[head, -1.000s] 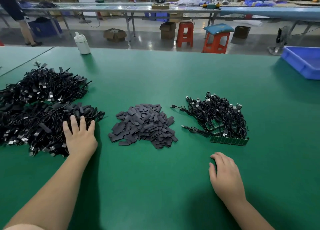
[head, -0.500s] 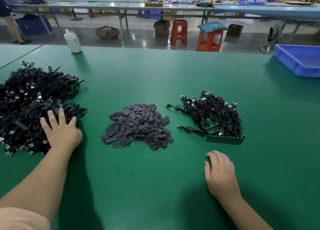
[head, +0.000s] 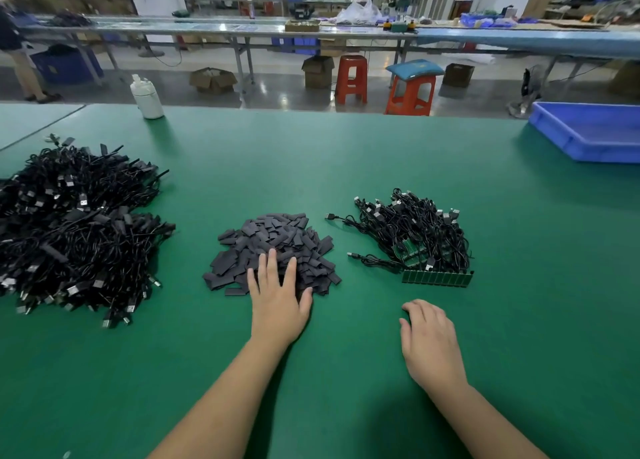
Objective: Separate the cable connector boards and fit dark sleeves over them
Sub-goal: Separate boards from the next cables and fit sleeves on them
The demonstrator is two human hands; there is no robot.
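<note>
Dark sleeves (head: pixel 273 250) now lie under the left hand (head: pixel 278 299), whose fingers (head: pixel 272 261) are straight and slightly spread on the heap at mid-bench; a moment ago that hand pressed the big cable pile (head: pixel 76 230) toward the left edge. The right hand (head: pixel 429 341) rests loosely curled, holding nothing, near the connector boards (head: pixel 437 278) (unseparated, cables attached). Sleeve-picking looks next.
</note>
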